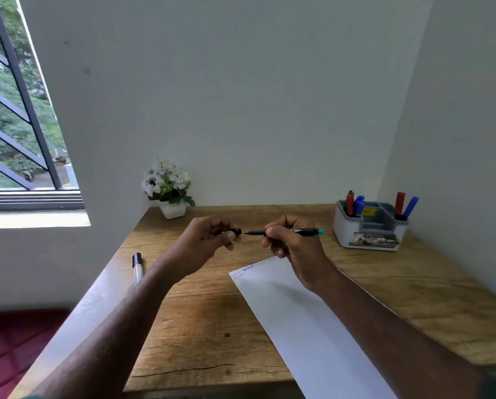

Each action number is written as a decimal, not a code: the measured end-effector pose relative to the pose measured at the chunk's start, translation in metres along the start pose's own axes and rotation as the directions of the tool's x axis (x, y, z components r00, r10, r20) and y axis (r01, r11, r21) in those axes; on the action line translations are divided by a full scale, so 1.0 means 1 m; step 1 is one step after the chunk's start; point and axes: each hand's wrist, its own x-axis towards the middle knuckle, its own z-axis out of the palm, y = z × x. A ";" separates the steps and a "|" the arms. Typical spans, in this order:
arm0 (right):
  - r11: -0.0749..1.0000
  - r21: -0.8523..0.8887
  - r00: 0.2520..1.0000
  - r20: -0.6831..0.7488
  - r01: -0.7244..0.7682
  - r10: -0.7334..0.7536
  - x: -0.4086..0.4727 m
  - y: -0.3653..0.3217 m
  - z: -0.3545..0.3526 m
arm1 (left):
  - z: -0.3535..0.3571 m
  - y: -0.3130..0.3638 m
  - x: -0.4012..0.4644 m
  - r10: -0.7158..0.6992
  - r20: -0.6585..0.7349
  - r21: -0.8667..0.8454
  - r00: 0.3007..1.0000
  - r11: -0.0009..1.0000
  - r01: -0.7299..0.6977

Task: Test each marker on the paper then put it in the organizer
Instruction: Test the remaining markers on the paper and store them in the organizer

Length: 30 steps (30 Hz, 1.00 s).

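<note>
My right hand (291, 243) grips a thin dark marker with a teal end (301, 231), held level above the desk with its bare tip pointing left. My left hand (212, 234) pinches the marker's black cap (235, 232), a small gap away from the tip. A white sheet of paper (298, 321) lies on the desk below, with faint scribbles at its top left corner. The grey and white organizer (370, 226) stands at the back right and holds several red and blue markers. Another marker with a black cap (137, 267) lies near the desk's left edge.
A small white pot of white flowers (169, 191) stands at the back left of the wooden desk (200, 326). Walls close the back and right sides. A barred window (19, 125) is on the left. The desk's left edge drops to a dark red floor.
</note>
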 end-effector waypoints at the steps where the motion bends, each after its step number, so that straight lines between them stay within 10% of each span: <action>1: 1.000 0.011 1.000 -0.004 -0.002 0.003 -0.001 -0.001 -0.001 | 0.001 0.001 0.001 0.007 0.009 0.013 1.000 1.000 -0.007; 13: 1.000 -0.023 0.997 0.076 -0.006 0.008 -0.008 -0.001 -0.009 | 0.008 0.010 0.002 0.039 0.124 0.112 0.991 0.992 -0.053; 30: 1.000 -0.013 0.999 0.051 0.002 -0.002 -0.007 0.002 -0.007 | 0.026 0.014 0.008 0.150 0.135 -0.170 0.979 0.977 -0.126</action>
